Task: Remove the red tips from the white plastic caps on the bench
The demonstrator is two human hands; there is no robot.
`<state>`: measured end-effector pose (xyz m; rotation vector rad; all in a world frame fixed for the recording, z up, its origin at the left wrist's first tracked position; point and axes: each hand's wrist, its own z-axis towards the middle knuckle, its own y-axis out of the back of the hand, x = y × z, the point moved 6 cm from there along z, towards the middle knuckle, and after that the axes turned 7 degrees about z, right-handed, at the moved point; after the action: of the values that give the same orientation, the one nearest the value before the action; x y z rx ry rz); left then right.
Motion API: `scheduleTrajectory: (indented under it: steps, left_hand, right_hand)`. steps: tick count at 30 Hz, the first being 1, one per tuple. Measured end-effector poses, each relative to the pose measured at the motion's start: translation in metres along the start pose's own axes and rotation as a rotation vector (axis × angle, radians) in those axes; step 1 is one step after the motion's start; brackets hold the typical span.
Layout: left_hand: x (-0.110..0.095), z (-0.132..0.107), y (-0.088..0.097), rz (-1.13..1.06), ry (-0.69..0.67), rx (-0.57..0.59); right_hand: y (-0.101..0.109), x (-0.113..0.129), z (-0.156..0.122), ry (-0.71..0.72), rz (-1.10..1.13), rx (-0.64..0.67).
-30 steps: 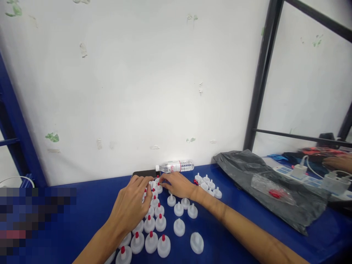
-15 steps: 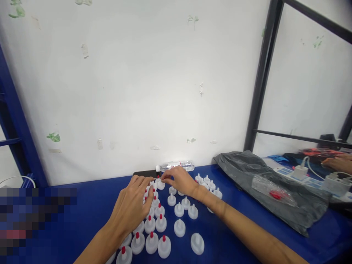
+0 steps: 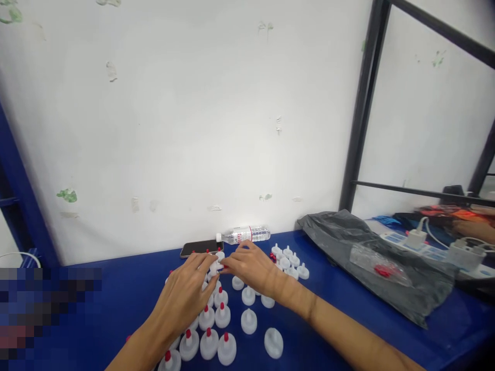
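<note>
On the blue table (image 3: 127, 293) stand several white bottle caps; those in the left rows carry red tips (image 3: 221, 315), those to the right are plain white (image 3: 249, 320). My left hand (image 3: 185, 293) reaches over the tipped rows, its fingers curled around a white cap (image 3: 213, 268) at the far end. My right hand (image 3: 253, 270) meets it from the right, fingertips pinched against the same cap. What the right fingers grip is too small to name. A further cluster of plain caps (image 3: 288, 259) lies beyond my right wrist.
A dark phone (image 3: 200, 248) and a lying water bottle (image 3: 243, 234) rest by the white wall. A grey plastic bag (image 3: 371, 257) with a clear pouch of red tips (image 3: 381, 269) lies right. Farther right are a power strip (image 3: 425, 246) and another person's hand (image 3: 475, 229).
Both hands drew back slightly toward me and closed together on one cap. The phone, hidden before by my left hand, now shows. The view shifted a little to the right.
</note>
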<state>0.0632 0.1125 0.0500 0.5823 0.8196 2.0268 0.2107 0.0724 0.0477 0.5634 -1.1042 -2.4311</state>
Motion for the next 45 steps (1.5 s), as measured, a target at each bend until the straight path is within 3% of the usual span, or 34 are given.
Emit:
scheduleTrajectory:
  steps: [4, 9, 11, 13, 16, 19, 24, 33, 39, 45]
  left_hand:
    - [-0.009, 0.001, 0.003, -0.002, -0.017, -0.001]
    - [-0.022, 0.005, 0.011, -0.131, 0.101, 0.02]
    - [-0.026, 0.004, 0.015, -0.19, 0.133, 0.014]
    - [-0.029, 0.002, 0.02, -0.22, 0.125, -0.011]
    - [-0.031, 0.001, 0.031, -0.179, 0.026, -0.127]
    - [-0.031, -0.001, 0.03, -0.057, -0.067, -0.212]
    - [-0.023, -0.002, 0.012, -0.001, -0.045, -0.137]
    - [-0.022, -0.001, 0.018, 0.026, -0.058, -0.143]
    - [-0.019, -0.002, 0.014, 0.054, -0.026, -0.128]
    - [-0.012, -0.001, 0.007, 0.05, 0.019, -0.052]
  right_hand:
    - [-0.001, 0.001, -0.001, 0.038, -0.103, 0.079]
    - [0.007, -0.009, -0.003, 0.1, -0.037, 0.151]
    - [0.016, -0.035, -0.008, -0.004, 0.0, 0.158]
    - [0.031, -0.075, -0.02, -0.217, -0.008, 0.142]
    - [0.052, -0.126, -0.046, -0.441, -0.067, 0.104]
    - [0.052, -0.148, -0.064, -0.551, -0.044, 0.146]
    - [0.023, -0.138, -0.063, -0.555, 0.108, 0.286]
    - [0.01, -0.13, -0.069, -0.545, 0.235, 0.429]
    - [0.029, -0.113, -0.053, -0.533, 0.193, 0.317]
    - [0.049, -0.051, -0.018, -0.397, 0.183, 0.208]
